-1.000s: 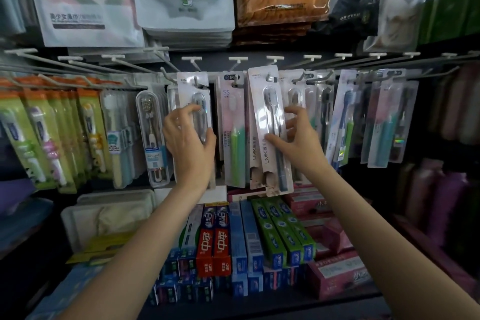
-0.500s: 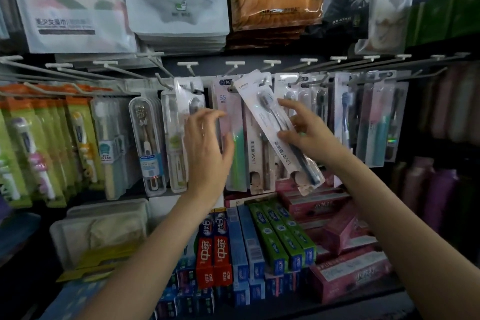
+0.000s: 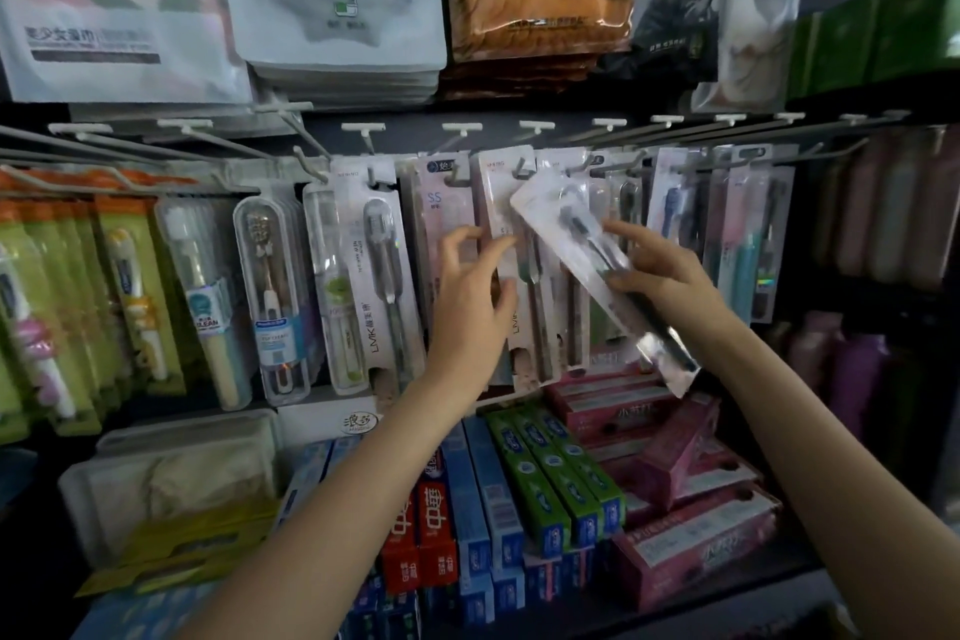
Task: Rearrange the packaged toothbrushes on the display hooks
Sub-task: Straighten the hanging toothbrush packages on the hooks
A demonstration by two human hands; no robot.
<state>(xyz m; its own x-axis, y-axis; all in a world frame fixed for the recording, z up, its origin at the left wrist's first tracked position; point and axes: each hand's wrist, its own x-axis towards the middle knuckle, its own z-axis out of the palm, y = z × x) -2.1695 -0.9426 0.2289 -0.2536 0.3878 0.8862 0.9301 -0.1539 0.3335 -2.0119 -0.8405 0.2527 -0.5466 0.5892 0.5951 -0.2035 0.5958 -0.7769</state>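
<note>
Right hand (image 3: 662,276) grips a tilted toothbrush pack (image 3: 597,270), off the hooks (image 3: 524,166), in front of the hanging packs (image 3: 379,270). Left hand (image 3: 470,296), fingers loosely spread, touches a hanging pack.

Our right hand (image 3: 657,276) pinches a tilted toothbrush pack (image 3: 597,276) between thumb and fingers, forearm reaching up from lower right. Our left hand (image 3: 475,291) is raised beside it, fingers loosely spread.
</note>
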